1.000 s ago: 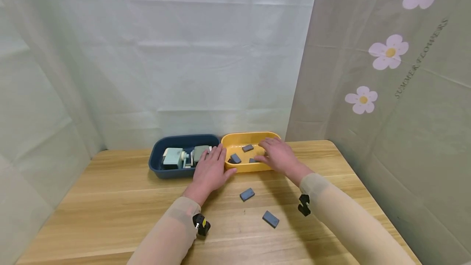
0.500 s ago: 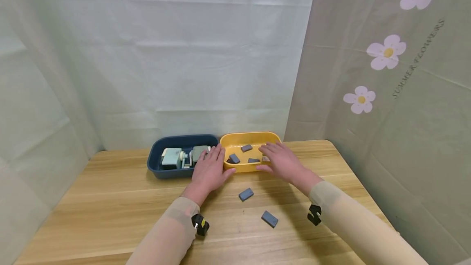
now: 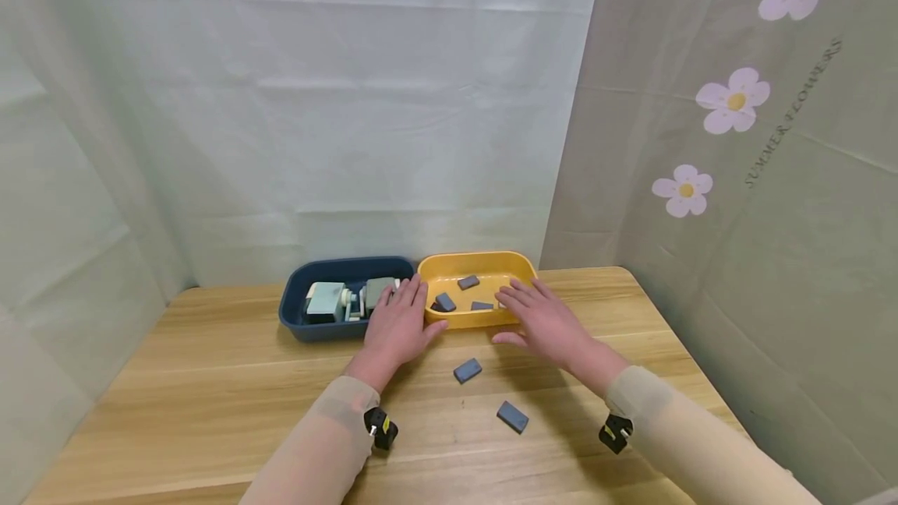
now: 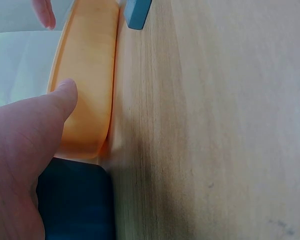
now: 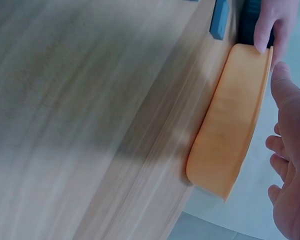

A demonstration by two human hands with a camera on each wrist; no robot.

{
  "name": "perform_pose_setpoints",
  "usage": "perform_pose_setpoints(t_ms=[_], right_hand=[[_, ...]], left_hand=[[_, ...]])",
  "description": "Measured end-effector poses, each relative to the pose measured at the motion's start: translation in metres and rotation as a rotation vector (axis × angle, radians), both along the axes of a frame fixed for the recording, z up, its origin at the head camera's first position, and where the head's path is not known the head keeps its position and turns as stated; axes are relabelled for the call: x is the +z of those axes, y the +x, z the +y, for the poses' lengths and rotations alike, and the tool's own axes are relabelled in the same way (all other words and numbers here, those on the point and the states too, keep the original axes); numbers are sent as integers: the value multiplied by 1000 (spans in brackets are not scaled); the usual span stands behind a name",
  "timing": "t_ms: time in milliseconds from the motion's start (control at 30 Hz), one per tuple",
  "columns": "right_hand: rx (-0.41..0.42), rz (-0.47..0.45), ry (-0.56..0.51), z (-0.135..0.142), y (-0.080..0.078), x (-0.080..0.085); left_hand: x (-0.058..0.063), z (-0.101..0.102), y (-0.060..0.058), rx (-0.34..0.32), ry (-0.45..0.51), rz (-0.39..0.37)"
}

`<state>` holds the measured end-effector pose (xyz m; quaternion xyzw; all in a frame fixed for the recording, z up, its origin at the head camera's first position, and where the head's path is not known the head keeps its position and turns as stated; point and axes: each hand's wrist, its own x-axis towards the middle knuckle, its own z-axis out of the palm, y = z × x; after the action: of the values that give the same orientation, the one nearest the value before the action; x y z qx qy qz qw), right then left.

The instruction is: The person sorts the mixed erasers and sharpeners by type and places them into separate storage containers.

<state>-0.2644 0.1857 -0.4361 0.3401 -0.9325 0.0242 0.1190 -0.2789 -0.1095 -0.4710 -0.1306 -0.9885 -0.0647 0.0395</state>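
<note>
In the head view my left hand (image 3: 396, 330) lies with straight fingers over the adjoining ends of the navy tray (image 3: 319, 333) and the yellow tray (image 3: 463, 321). Its thumb is spread in front of the yellow wall. My right hand (image 3: 553, 327) hovers over the yellow tray's right end, fingers extended and holding nothing. Several small grey-blue rectangular blocks (image 3: 468, 283) lie inside the yellow tray; the right fingers partly cover one near the front. From the right wrist, the thumb (image 5: 285, 85) shows beside the yellow tray's outer wall (image 5: 230, 120).
Two more grey-blue blocks lie on the wooden table (image 3: 210, 411): one block (image 3: 467, 370) near the yellow tray, another block (image 3: 513, 417) closer to me. Pale blue-and-white machine-like items (image 3: 327, 302) sit in the navy tray. Behind the trays hangs a white curtain (image 3: 351, 139).
My right hand has drawn back to the right and toward me, its fingers straightening, uncovering more of the yellow tray and its blocks. The left hand has stayed in place.
</note>
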Motion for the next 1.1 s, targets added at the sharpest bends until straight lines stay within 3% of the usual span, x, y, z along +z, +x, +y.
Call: perform_pose_setpoints(t_ms=[500,800,1100], right_hand=[[64,-37,-34,2,29,-6],[81,-48,10,15,50,-9],[80,-59,34,23,62,-16]], left_hand=[[-3,-3,0,-4,-8,-2],[1,1,0,-8,-1,-7],[1,1,-1,-5,-16,-4]])
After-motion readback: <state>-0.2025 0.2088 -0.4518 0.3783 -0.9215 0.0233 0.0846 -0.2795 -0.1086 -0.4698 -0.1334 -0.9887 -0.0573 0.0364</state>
